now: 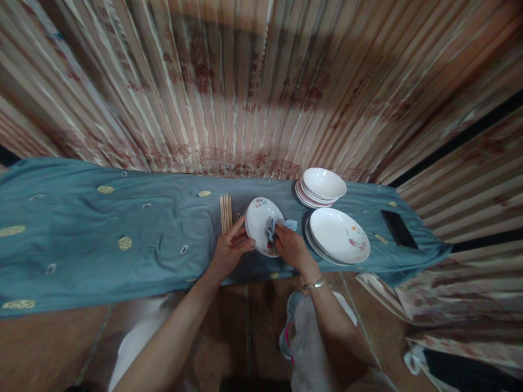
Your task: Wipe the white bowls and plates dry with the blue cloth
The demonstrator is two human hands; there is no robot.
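Note:
A white plate with small floral prints is tilted up in front of me. My left hand grips its left edge, thumb on the front and fingers around the rim. My right hand pinches a crumpled light-blue cloth and presses it against the plate's face. Just left of the plate, several wooden chopsticks lie side by side, their lower ends hidden by my left hand. To the right of my right hand stands a stack of floral plates. Whether other plates sit beneath the held one is unclear.
Behind the plate stack is a stack of white bowls. A black phone lies near the right end of the narrow table with its blue-green cloth. A pleated curtain hangs along the far side.

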